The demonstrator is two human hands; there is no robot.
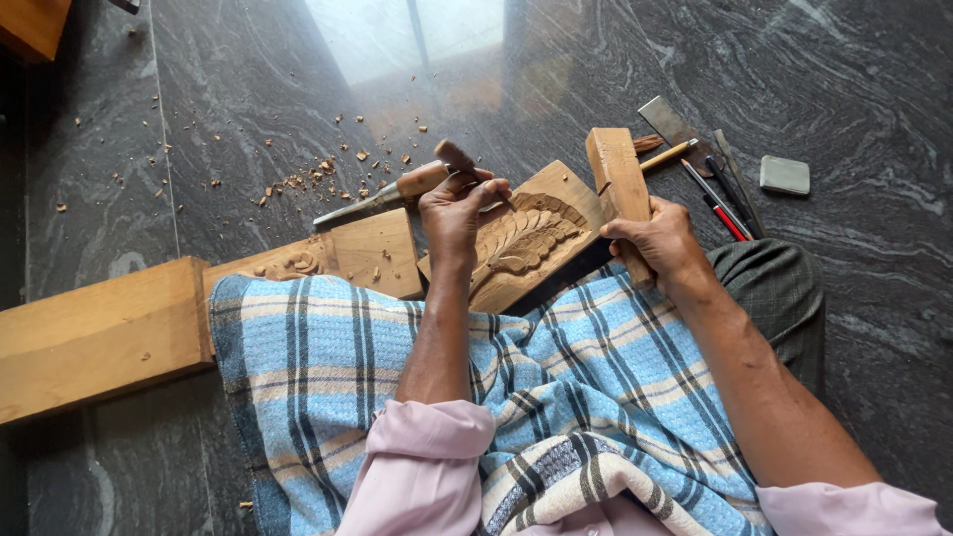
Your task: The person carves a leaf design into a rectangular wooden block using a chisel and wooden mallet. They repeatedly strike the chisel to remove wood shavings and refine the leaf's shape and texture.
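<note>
A wooden panel (pixel 556 194) with a carved leaf relief (pixel 523 238) rests against my lap. My left hand (pixel 455 206) is shut on a chisel (pixel 459 157) with a rounded wooden handle, held upright over the carving's left edge. My right hand (pixel 657 238) grips a rectangular wooden mallet block (pixel 617 174), raised beside the panel's right corner. A blue checked cloth (pixel 328 367) covers my lap below both hands.
A second chisel (pixel 382 196) lies on the dark stone floor behind the panel, among wood chips (pixel 318 174). A long wooden beam (pixel 99 333) with a carved piece (pixel 293 263) lies at the left. Several tools (pixel 720 189), pencils and a grey stone (pixel 784 175) lie at the right.
</note>
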